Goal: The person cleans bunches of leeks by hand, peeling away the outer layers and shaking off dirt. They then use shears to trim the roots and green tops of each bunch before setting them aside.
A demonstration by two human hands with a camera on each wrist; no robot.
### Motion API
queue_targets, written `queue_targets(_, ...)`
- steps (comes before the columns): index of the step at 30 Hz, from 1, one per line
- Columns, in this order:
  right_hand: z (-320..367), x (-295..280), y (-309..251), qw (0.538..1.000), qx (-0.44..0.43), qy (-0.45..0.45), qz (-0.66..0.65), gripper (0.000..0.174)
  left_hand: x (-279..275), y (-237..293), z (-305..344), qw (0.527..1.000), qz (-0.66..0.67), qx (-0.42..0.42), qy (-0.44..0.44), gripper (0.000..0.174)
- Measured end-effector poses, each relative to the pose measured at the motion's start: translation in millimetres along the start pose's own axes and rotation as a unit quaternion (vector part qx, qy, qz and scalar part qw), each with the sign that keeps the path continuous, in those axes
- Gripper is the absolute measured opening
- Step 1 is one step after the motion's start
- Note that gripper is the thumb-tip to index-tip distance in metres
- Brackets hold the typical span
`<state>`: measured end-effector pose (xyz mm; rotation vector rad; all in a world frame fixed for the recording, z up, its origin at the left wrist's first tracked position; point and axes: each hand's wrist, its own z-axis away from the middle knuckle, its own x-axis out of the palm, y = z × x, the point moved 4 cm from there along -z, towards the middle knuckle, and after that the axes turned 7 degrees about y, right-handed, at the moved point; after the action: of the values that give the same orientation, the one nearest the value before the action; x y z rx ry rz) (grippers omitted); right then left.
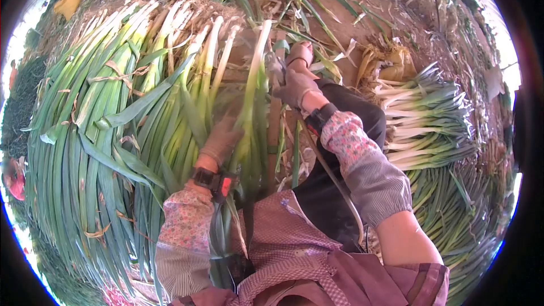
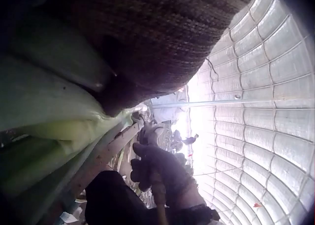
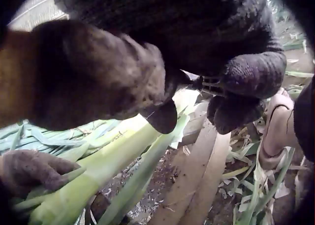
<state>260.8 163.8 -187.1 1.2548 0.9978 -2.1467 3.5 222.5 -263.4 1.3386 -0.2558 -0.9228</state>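
My gloved left hand [image 1: 222, 141] grips a thick leek [image 1: 256, 59] low on its green part, its pale root end pointing away from me. In the right wrist view the same leek [image 3: 110, 161] slants up toward my right hand. My gloved right hand [image 1: 297, 88] holds a small grey gun-like tool [image 1: 277, 71] beside the leek's upper part. From that hand a thin hose [image 1: 331, 173] runs back to my waist. The left wrist view shows the right-hand fingers curled round the hose end [image 2: 158, 190]; the glove hides most of the tool.
A large heap of leeks [image 1: 107, 130] lies on the left. On the right, cleaned leeks with white stems [image 1: 422, 127] are stacked above more greens [image 1: 464, 209]. A brown plank [image 1: 274, 130] stands before me, near my foot [image 1: 301, 52]. Leaf scraps [image 1: 323, 8] litter the ground ahead.
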Motion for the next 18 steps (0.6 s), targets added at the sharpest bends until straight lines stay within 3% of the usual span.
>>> queue_targets(3, 16, 8, 7, 1.0, -0.013, 0.001, -0.017, 0.06, -6, 33, 14, 0.998, 0.025, -0.06, -0.016, 0.038)
queue_targets(7, 33, -1, 11, 0.999, -0.01, 0.042, -0.023, 0.054, -8, 22, 12, 0.999, -0.044, 0.001, -0.011, 0.041)
queue_targets(10, 39, 5, 8, 0.994, -0.052, -0.002, -0.091, 0.059, -1, 28, 21, 0.989, -0.141, 0.03, -0.019, 0.043)
queue_targets(12, 65, 12, -1, 0.992, -0.103, -0.023, -0.064, 0.057, 13, 36, 32, 0.974, -0.222, 0.039, -0.008, 0.042)
queue_targets(16, 104, 23, -16, 0.989, -0.114, -0.063, -0.067, 0.051, -2, 78, 32, 0.924, -0.356, 0.049, 0.127, 0.039)
queue_targets(17, 108, 31, -15, 0.988, -0.119, -0.065, -0.068, 0.05, -12, 93, 30, 0.864, -0.47, 0.052, 0.173, 0.034)
queue_targets(18, 112, 36, -16, 0.987, -0.126, -0.067, -0.07, 0.048, -21, 93, 25, 0.836, -0.513, 0.033, 0.192, 0.033)
